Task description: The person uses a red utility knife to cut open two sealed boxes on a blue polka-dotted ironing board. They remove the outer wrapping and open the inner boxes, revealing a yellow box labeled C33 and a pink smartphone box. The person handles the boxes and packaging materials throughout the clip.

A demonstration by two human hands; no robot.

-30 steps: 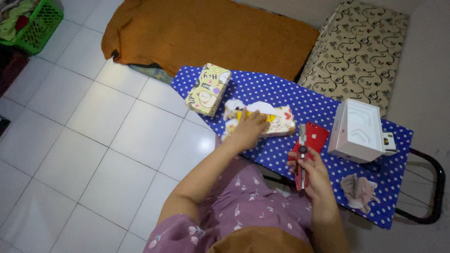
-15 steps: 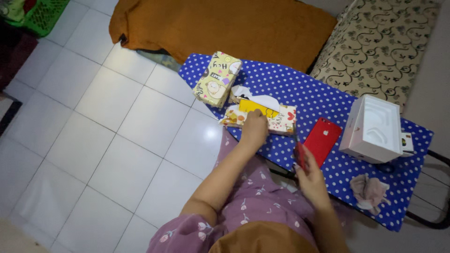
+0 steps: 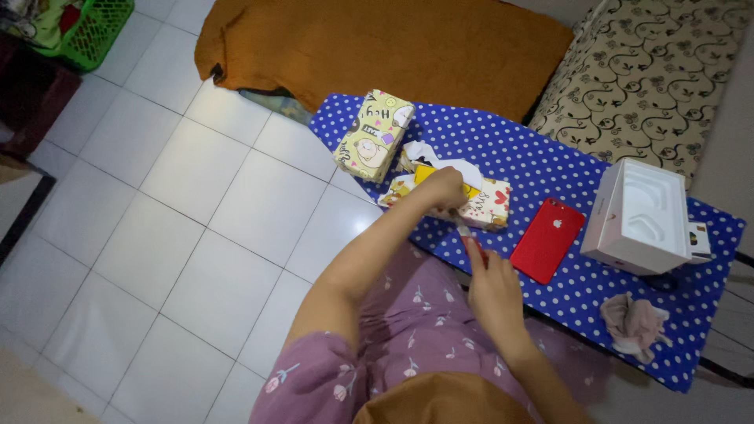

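Observation:
My left hand presses down on a small box in torn patterned wrapping paper, with white and yellow showing where the paper is open. The box lies on a blue table with white dots. My right hand grips a red-handled cutter at the table's near edge. Its tip points up at the box, just below my left hand. A second box in yellow cartoon paper lies at the table's left end.
A red phone lies face down right of the box, then an open white carton. A crumpled pinkish cloth sits at the near right. An orange cloth, patterned cushion and green basket are beyond.
My right hand has carried the cutter left, away from the red phone and up to the wrapped box. My left hand has stayed on the box. The view shifted slightly.

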